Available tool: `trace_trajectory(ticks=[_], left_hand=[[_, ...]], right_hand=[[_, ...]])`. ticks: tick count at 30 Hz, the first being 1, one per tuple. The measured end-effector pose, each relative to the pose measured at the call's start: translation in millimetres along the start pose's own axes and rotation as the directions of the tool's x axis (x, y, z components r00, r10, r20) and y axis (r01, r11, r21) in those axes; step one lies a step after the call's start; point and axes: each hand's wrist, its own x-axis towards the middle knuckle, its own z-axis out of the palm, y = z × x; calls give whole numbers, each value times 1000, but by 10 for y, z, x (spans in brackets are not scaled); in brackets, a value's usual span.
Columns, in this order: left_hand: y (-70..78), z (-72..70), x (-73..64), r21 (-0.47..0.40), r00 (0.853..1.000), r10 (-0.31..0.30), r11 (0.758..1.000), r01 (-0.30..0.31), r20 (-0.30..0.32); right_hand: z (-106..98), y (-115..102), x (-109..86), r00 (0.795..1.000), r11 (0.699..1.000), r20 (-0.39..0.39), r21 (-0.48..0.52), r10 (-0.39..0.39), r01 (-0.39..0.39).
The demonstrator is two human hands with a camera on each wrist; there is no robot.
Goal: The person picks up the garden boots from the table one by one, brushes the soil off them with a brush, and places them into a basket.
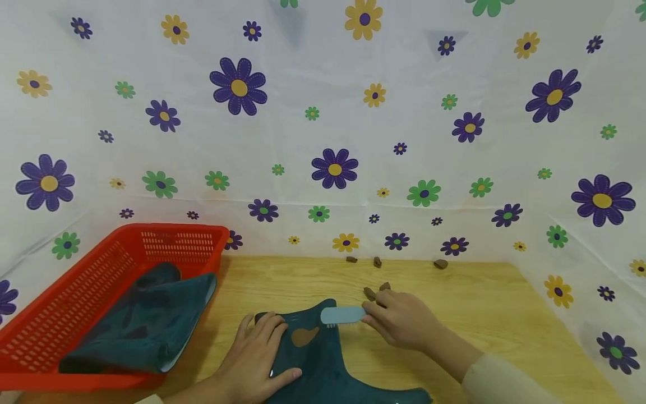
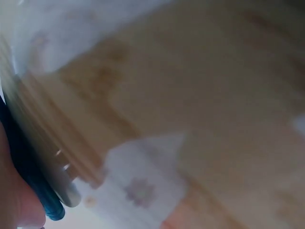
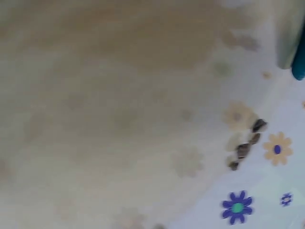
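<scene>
A dark teal sheet with curved-in sides [image 1: 323, 362], shaped like a waterproof apron, lies on the wooden table in the head view. It bears a tan-brown patch [image 1: 304, 336] near its far edge. On its left side rests my left hand [image 1: 257, 356], fingers extended and thumb out to the side. My right hand [image 1: 404, 320] grips a light blue brush [image 1: 343, 315], whose pale bristles face down at the sheet's upper right edge. The left wrist view catches a teal edge [image 2: 28, 167] beside a blurred bit of the hand. A teal edge [image 3: 299, 59] also appears in the right wrist view.
At the left stands a red perforated basket [image 1: 176, 227] holding another folded dark teal sheet [image 1: 136, 320]. Several brown lumps [image 1: 370, 293] lie beyond the right hand and along the table's back edge. A flower-printed white cloth [image 1: 303, 134] encloses the wooden table [image 1: 454, 303].
</scene>
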Motion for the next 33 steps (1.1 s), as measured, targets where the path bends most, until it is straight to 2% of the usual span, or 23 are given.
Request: trace_trajectory(ticks=[6, 10, 13, 19, 25, 31, 33], left_hand=[[-5, 14, -12, -25, 999, -29, 999, 29, 16], [5, 28, -15, -64, 997, -44, 997, 48, 70], [14, 34, -20, -78, 995, -51, 995, 58, 89], [24, 57, -13, -105, 996, -38, 993, 47, 84], [13, 100, -14, -125, 996, -47, 991, 57, 82], [-1, 110, -10, -116, 997, -47, 992, 54, 62], [-10, 105, -18, -99, 998, -40, 994, 45, 50]], right_hand=[[8, 16, 246, 990, 998, 132, -17, -53, 55], [109, 1, 246, 975, 996, 207, 57, -79, 68], [214, -25, 203, 968, 989, 239, 143, -72, 38], [343, -83, 148, 979, 974, 196, 228, -56, 10], [389, -131, 152, 976, 955, 216, 292, -22, -43], [291, 27, 98, 974, 968, 206, 214, 89, -134], [268, 94, 90, 974, 971, 212, 201, 84, -128]])
